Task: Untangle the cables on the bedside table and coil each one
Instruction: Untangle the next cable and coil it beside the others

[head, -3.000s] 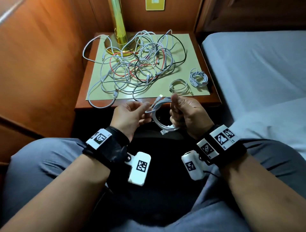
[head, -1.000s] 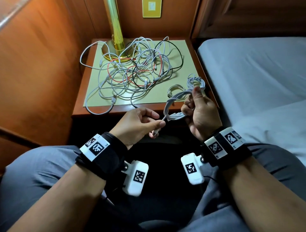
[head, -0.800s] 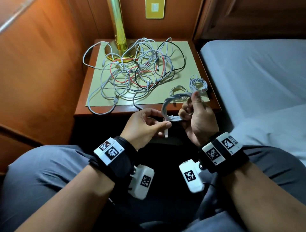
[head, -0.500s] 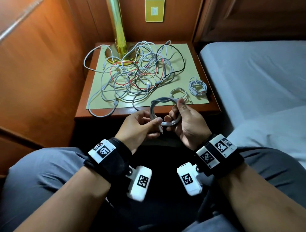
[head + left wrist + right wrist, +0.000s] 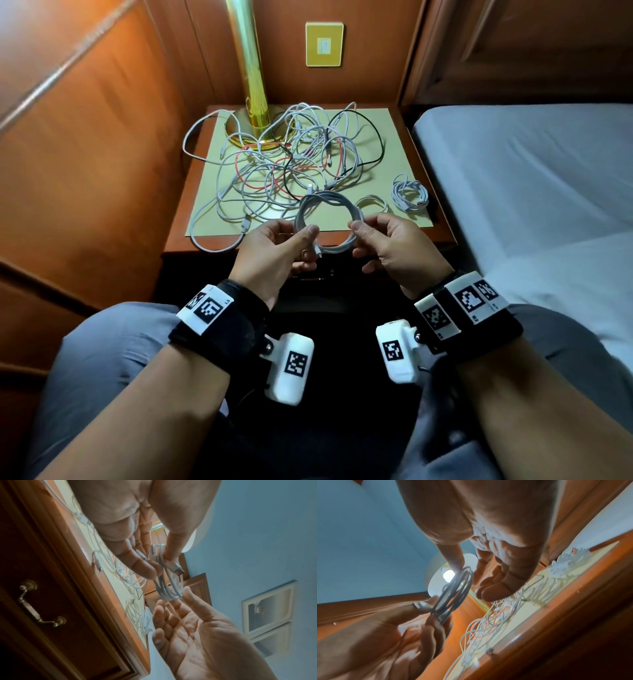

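The white coil (image 5: 329, 219) is held in the air just in front of the counter (image 5: 442, 236), over its near edge. The left hand (image 5: 274, 253) pinches one side of the loops between thumb and fingertips, with the plug end (image 5: 177, 570) sticking out loose beside the thumb. The right hand (image 5: 394, 250) pinches the opposite side with thumb and forefinger, its other fingers relaxed. Behind the coil, the tangle (image 5: 291, 164) of white, red and black cables covers the counter up to the lamp base (image 5: 255, 137); two finished coils (image 5: 409, 193) lie right of the tangle. The risk I see is the coil springing open: nothing ties the loops, so if either pinch slackens while setting it down, the free plug end could slip and unwind. Dropped too close to the tangle, it could snag in loose strands.
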Motion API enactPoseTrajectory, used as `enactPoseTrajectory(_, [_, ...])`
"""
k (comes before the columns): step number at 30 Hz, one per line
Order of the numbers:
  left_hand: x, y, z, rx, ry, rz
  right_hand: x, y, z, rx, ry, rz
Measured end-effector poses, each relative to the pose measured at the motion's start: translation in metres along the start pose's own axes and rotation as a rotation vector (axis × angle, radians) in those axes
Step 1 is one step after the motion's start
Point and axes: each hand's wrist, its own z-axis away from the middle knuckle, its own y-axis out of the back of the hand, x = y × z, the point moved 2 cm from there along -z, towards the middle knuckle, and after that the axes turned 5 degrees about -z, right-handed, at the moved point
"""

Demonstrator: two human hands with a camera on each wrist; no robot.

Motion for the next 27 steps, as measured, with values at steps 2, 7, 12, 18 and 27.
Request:
enactPoseTrajectory(2, [0.006,-0.003,0.001,-0.009,-0.02,-0.001,-0.006,0.003,-0.001,0.016,0.032,-0.009])
enactPoseTrajectory(7, [0.035,-0.026,0.001,-0.037,-0.1,0.002,-0.035,0.011,-0.005,0.1,0.095,-0.122])
enactPoseTrajectory(12, [0.096,-0.041,-0.025,-0.119,-0.262,-0.154,-0.076,0.025,-0.019,0.082,0.135,-0.267])
enactPoseTrajectory(18, [0.063,-0.027,-0.061,-0.07,-0.193,-0.152,-0.068,0.012,-0.048,0.036,0.116,-0.138])
enactPoseTrajectory(27, [0.067,-0.045,-0.103,-0.156,-0.192,-0.291,-0.06,0.03,-0.082,-0.035,0.112,-0.407])
